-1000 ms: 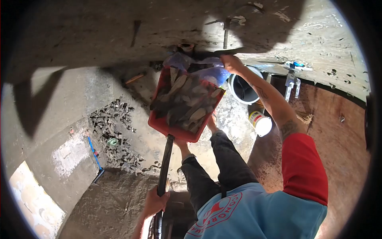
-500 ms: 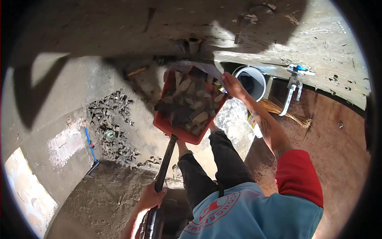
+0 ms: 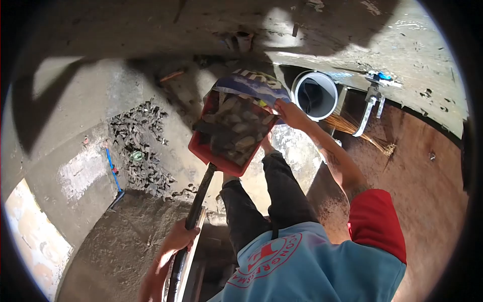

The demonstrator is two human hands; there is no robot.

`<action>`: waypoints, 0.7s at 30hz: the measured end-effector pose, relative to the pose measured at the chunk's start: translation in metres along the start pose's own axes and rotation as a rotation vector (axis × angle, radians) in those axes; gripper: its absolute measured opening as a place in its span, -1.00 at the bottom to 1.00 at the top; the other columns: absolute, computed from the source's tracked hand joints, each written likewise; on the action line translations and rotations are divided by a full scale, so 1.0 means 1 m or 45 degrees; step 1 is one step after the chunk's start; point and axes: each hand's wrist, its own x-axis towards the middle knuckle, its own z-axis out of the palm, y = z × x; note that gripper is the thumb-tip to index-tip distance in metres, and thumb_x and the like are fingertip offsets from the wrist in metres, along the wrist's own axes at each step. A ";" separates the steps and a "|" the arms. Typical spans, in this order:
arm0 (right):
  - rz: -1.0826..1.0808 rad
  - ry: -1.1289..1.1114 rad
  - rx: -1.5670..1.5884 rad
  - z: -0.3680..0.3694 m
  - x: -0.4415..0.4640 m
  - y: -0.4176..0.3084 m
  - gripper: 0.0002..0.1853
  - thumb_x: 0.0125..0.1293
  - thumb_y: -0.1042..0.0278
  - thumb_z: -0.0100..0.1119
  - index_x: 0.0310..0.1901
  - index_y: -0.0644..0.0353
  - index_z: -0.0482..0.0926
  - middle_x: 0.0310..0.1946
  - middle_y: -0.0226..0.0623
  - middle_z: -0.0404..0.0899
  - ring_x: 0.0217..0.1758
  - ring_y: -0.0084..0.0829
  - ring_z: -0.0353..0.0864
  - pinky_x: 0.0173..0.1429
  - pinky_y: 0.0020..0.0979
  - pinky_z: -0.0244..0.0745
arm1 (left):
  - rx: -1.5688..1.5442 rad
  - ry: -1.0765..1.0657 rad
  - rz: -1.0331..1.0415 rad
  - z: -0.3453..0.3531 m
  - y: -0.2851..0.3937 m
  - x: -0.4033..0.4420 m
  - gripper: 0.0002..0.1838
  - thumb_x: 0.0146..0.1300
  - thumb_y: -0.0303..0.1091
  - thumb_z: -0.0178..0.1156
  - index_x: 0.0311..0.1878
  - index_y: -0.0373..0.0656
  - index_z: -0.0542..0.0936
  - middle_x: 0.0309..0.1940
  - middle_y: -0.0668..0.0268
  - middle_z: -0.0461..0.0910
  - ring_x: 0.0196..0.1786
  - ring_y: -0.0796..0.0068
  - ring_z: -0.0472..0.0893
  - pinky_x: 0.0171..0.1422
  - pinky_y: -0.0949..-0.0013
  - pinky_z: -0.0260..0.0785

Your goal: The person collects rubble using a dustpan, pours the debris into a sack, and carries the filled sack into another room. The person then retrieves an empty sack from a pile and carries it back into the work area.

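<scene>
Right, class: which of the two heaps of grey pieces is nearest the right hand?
The heap in the red pan, beside the right hand; the other heap lies on the floor, farther off.

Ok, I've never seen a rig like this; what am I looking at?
No machine here: these are a person's bare hands, seen by a camera worn on the head. The left hand grips the long black handle of a boxy red scoop holding grey broken pieces. The right hand holds the edge of a blue-and-white printed plastic sack at the scoop's far end. On the floor lies a heap of grey pieces; a round white bucket and a straw broom are to the right.
</scene>
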 end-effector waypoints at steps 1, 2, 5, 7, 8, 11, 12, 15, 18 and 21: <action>-0.006 0.006 0.000 0.004 0.002 0.003 -0.85 0.38 0.32 -0.12 -0.21 0.23 0.36 -0.53 0.16 0.46 -0.33 0.23 0.46 -0.36 0.02 0.27 | 0.075 0.018 0.025 -0.001 0.003 0.000 -0.81 0.19 -0.38 0.17 -0.44 -0.25 0.41 -0.76 0.38 0.38 -0.77 0.59 0.39 -0.72 0.41 0.23; -0.084 0.007 0.007 0.010 0.005 0.006 -0.85 0.37 0.33 -0.11 -0.20 0.22 0.35 -0.53 0.15 0.46 -0.33 0.22 0.47 -0.36 0.02 0.27 | 0.147 0.039 0.049 -0.003 0.007 0.000 -0.79 0.19 -0.37 0.15 -0.48 -0.27 0.42 -0.77 0.34 0.41 -0.75 0.55 0.44 -0.70 0.37 0.26; -0.147 0.011 0.016 0.023 0.010 -0.007 -0.86 0.36 0.33 -0.10 -0.17 0.21 0.33 -0.53 0.14 0.46 -0.33 0.22 0.47 -0.36 0.03 0.27 | 0.298 0.102 0.139 -0.006 0.019 0.010 -0.77 0.17 -0.34 0.15 -0.49 -0.30 0.43 -0.77 0.30 0.43 -0.75 0.50 0.47 -0.69 0.34 0.28; -0.083 0.066 0.080 0.031 0.012 -0.010 -0.89 0.34 0.35 -0.07 -0.17 0.14 0.34 -0.48 0.12 0.46 -0.35 0.22 0.46 -0.37 0.04 0.28 | 0.393 0.173 0.134 -0.006 0.039 0.016 -0.76 0.16 -0.32 0.15 -0.49 -0.30 0.43 -0.78 0.29 0.43 -0.75 0.49 0.47 -0.68 0.34 0.29; -0.089 0.058 0.087 0.035 0.010 -0.008 -0.89 0.34 0.35 -0.07 -0.17 0.14 0.34 -0.48 0.12 0.46 -0.35 0.22 0.46 -0.37 0.04 0.28 | 0.489 0.230 0.124 -0.005 0.049 0.018 -0.76 0.15 -0.31 0.15 -0.48 -0.31 0.44 -0.78 0.29 0.42 -0.74 0.49 0.48 -0.68 0.33 0.29; -0.004 0.051 0.048 0.043 -0.006 -0.017 -0.89 0.35 0.36 -0.10 -0.16 0.16 0.34 -0.45 0.14 0.47 -0.31 0.23 0.46 -0.35 0.05 0.28 | 0.405 0.006 0.026 -0.018 0.063 0.043 -0.74 0.14 -0.24 0.24 -0.48 -0.21 0.45 -0.74 0.37 0.42 -0.76 0.58 0.41 -0.68 0.44 0.29; -0.033 0.045 0.080 0.046 -0.014 -0.016 -0.87 0.33 0.36 -0.10 -0.16 0.18 0.32 -0.48 0.16 0.48 -0.31 0.24 0.47 -0.33 0.06 0.28 | 0.316 -0.078 -0.068 -0.022 0.082 0.047 -0.74 0.14 -0.24 0.25 -0.50 -0.18 0.45 -0.73 0.38 0.41 -0.75 0.60 0.40 -0.68 0.45 0.29; -0.052 0.010 0.149 0.050 -0.027 0.004 -0.86 0.32 0.36 -0.09 -0.15 0.19 0.32 -0.47 0.18 0.48 -0.28 0.24 0.47 -0.30 0.07 0.28 | 0.196 -0.120 -0.365 -0.015 0.126 0.054 -0.71 0.17 -0.21 0.27 -0.51 -0.11 0.41 -0.73 0.48 0.34 -0.75 0.70 0.31 -0.68 0.52 0.25; 0.033 -0.078 0.147 0.052 -0.041 0.016 -0.85 0.33 0.33 -0.09 -0.15 0.19 0.32 -0.43 0.18 0.48 -0.25 0.24 0.46 -0.29 0.07 0.29 | 0.068 -0.179 -0.444 -0.009 0.140 0.067 -0.73 0.19 -0.21 0.26 -0.44 -0.10 0.41 -0.72 0.50 0.34 -0.75 0.74 0.29 -0.70 0.55 0.22; 0.114 -0.127 0.132 0.054 -0.043 0.014 -0.86 0.27 0.38 -0.08 -0.18 0.21 0.32 -0.47 0.20 0.47 -0.26 0.26 0.46 -0.29 0.07 0.29 | 0.006 -0.252 -0.543 -0.006 0.162 0.066 -0.77 0.26 -0.23 0.17 -0.39 -0.12 0.39 -0.69 0.52 0.33 -0.72 0.78 0.30 -0.68 0.60 0.22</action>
